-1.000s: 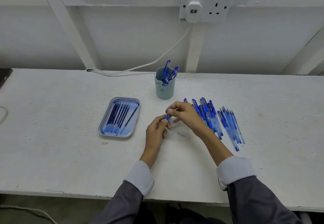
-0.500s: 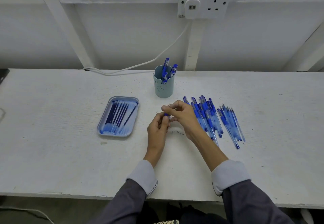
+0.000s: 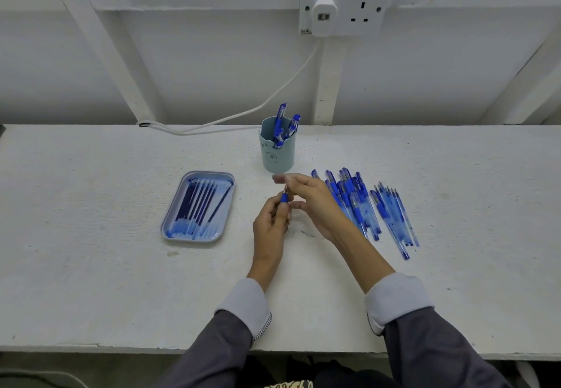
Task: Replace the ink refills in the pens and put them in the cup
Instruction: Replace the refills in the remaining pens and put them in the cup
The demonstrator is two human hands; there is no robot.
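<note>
Pen point(image 3: 284, 198): light, stiff, slick plastic; likely best held at its blue grip. Left hand point(image 3: 271, 229) curled round it, tip up. Right hand point(image 3: 315, 205): blurred, hold cannot be told.

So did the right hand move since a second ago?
Yes. The right hand has stretched its fingers up-table, away from the pen in the left hand, close to the foot of the cup.
</note>
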